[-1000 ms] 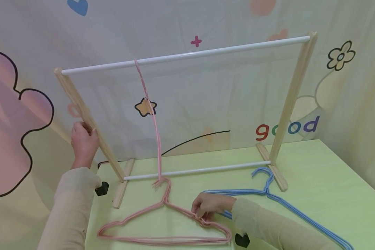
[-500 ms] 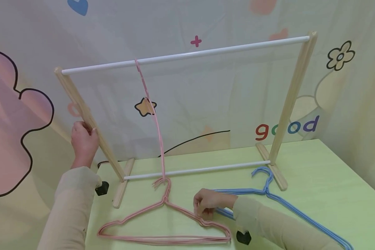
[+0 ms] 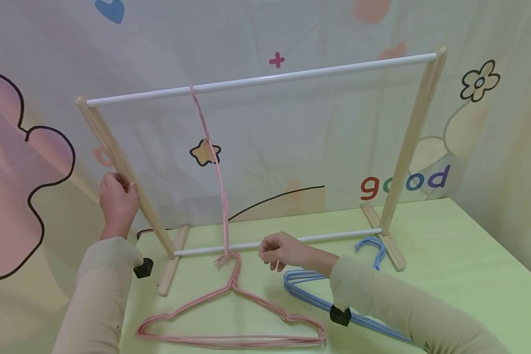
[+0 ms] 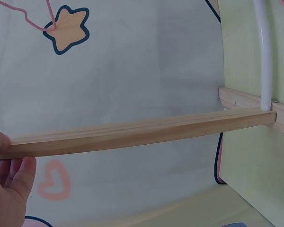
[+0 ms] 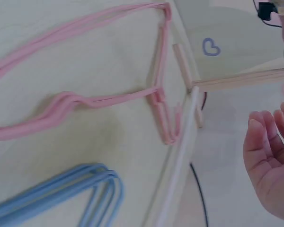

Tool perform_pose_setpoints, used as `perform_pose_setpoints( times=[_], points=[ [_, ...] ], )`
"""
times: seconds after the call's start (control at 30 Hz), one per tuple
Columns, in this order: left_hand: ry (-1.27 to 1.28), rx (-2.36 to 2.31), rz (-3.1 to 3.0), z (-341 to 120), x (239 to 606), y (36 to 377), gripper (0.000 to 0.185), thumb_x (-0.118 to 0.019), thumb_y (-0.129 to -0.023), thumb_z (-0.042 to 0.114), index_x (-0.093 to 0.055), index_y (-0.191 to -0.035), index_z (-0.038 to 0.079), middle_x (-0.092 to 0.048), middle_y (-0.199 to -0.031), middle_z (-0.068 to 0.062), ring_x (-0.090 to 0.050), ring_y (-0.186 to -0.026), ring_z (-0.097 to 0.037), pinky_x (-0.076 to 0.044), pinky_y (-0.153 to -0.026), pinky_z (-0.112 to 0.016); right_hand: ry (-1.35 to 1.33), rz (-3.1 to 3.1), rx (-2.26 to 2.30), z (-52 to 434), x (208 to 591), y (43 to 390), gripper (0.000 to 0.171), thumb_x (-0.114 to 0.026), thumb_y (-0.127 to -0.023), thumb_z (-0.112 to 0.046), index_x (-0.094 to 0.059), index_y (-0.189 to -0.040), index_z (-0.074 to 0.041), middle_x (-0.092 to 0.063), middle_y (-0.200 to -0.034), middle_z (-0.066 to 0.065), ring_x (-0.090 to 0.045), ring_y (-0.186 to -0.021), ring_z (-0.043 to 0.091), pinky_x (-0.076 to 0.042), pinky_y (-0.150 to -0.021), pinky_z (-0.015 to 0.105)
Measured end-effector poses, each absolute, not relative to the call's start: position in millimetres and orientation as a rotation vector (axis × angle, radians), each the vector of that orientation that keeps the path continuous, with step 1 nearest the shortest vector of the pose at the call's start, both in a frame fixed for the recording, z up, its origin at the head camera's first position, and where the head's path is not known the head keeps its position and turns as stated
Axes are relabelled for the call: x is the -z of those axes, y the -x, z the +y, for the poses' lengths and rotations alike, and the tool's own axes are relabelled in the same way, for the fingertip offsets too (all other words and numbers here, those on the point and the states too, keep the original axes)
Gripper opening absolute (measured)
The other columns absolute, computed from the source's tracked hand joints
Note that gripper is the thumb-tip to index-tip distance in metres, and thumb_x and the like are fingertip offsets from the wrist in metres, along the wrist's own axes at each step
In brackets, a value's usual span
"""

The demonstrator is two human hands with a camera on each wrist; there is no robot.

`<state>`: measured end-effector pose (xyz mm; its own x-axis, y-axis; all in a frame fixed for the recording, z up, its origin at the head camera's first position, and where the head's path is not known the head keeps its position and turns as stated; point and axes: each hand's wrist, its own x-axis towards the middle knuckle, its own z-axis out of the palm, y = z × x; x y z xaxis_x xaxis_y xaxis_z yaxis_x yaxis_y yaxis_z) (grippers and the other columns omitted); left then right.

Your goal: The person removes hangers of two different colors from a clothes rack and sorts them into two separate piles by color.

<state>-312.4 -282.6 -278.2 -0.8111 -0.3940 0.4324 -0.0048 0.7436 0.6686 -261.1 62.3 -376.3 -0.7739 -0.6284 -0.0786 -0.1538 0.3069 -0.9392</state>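
My left hand (image 3: 119,204) grips the left wooden post (image 4: 132,136) of a small clothes rack, thumb on one side and fingers on the other. From the rack's white top rod (image 3: 292,76) hangs a pink hanger (image 3: 221,182), seen edge-on. A stack of pink hangers (image 3: 199,299) lies flat on the table in front of the rack. Above and right of their hooks is my right hand (image 3: 287,251), raised, its fingers loosely curled and holding nothing. Blue hangers (image 3: 307,296) lie to the right, partly hidden under my right forearm.
The rack stands on wooden feet (image 3: 391,251) on a pale green table (image 3: 460,275). A lower white bar (image 3: 332,238) joins its two sides near the tabletop. Behind hangs a printed curtain (image 3: 270,147) with cartoon shapes and letters.
My right hand has left the right shoulder of the pink hanger stack and risen toward the rack. The hanging pink hanger sways slightly. My left hand stays on the post.
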Motion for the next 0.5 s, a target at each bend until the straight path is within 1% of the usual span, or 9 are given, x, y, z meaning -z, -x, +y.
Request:
perform_pose_setpoints(
  times=[0.2,0.33,0.5],
  points=[
    [-0.290,0.907,-2.359,-282.8,278.6,313.2,0.030,-0.043,-0.090,0.016,-0.037,-0.111,-0.004,-0.042,-0.106,-0.023,-0.043,-0.094,-0.037,-0.038,-0.080,-0.044,0.689,2.173,1.533,57.8,345.2,264.3,0.009,-0.051,-0.087,-0.009,-0.054,-0.089,-0.001,-0.053,-0.074,0.003,-0.055,-0.065,0.018,-0.047,-0.056,0.026],
    [-0.285,0.904,-2.349,-282.3,278.8,313.6,0.029,-0.043,-0.090,0.015,-0.037,-0.110,-0.005,-0.042,-0.105,-0.023,-0.043,-0.094,-0.037,-0.037,-0.081,-0.044,0.701,2.178,1.566,56.7,327.3,265.4,0.009,-0.051,-0.087,-0.008,-0.054,-0.091,-0.001,-0.052,-0.075,0.002,-0.056,-0.068,0.018,-0.049,-0.060,0.029],
    [-0.272,0.899,-2.326,-282.9,279.8,314.5,0.029,-0.044,-0.089,0.014,-0.038,-0.109,-0.005,-0.043,-0.103,-0.023,-0.043,-0.092,-0.037,-0.037,-0.081,-0.044,0.741,2.153,1.638,55.4,304.8,267.1,0.013,-0.051,-0.087,-0.009,-0.055,-0.096,0.000,-0.056,-0.078,0.002,-0.057,-0.070,0.018,-0.050,-0.061,0.029]
  ],
)
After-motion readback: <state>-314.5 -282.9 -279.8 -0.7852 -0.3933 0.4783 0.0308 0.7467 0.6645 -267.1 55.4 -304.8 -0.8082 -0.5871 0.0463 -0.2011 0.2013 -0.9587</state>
